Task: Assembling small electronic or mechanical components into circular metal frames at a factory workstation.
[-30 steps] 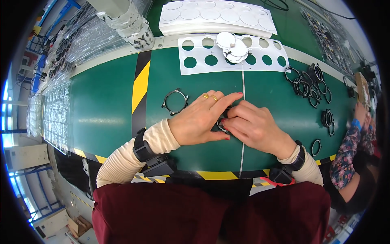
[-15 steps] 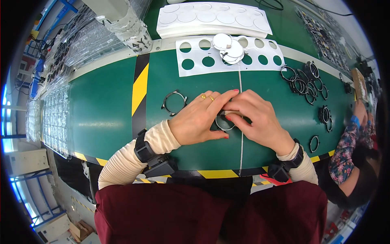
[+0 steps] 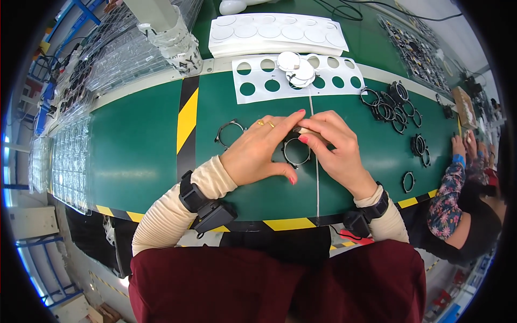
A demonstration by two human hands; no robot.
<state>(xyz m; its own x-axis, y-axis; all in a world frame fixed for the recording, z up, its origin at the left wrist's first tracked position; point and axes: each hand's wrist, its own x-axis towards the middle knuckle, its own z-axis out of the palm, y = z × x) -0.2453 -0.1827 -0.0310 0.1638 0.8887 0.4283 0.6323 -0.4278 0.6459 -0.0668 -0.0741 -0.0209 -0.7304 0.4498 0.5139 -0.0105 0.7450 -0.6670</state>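
Observation:
A thin black ring frame [image 3: 297,164] lies on the green table between my hands. My left hand [image 3: 257,151] is beside its left edge, fingers stretched out flat and thumb spread toward me. My right hand [image 3: 340,151] is closed, pinching a small beige stick-like piece with a dark end [image 3: 305,131] between thumb and index finger, over the ring's far edge. Most of that piece is hidden by the fingers. Another black ring [image 3: 219,131] lies just left of my left hand, partly covered by it.
At the back lies a white sheet with round holes [image 3: 245,99], bearing loose white discs [image 3: 304,71]; behind it is a sheet stack [image 3: 277,46]. Several black rings [image 3: 385,112] lie at right. Clear plastic trays [image 3: 70,161] stand at left. A co-worker's sleeve [image 3: 447,199] shows at far right.
My left thumb has lifted away from the ring, so more of the ring shows. The right hand keeps its pinch at the far edge. The whole view has shifted slightly.

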